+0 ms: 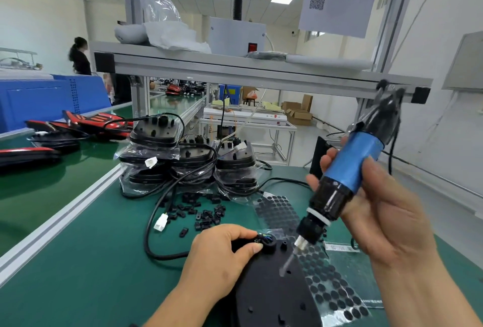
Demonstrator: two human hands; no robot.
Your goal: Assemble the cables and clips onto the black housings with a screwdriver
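The near end of the black housing (271, 295) is cut off by the lower edge of the view, and my left hand (219, 256) covers its left corner. The bit (286, 264) of the screwdriver (350, 167) is blurred, so I cannot tell if a screw sits on its tip or if the tip touches the housing.

Beyond my left hand stand stacks of housings (188, 162) inside clear plastic bags, with their cables hanging out. Between these stacks and my left hand lies a loose heap of small black clips (201, 211) on the green table (91, 261).

My left hand grips the far end of the housing, with the fingers curled over it and the thumb beside the place where coloured wires enter. A black cable (150, 235) comes out from under this hand and loops to the left, up to a white connector (160, 222). My right hand (379, 211) is closed around the blue body of the screwdriver and holds it tilted, with the bit pointing down to the left, over the housing, just right of my left thumb. Under the screwdriver, right of the housing, lies a clear sheet of black round pads (326, 282).
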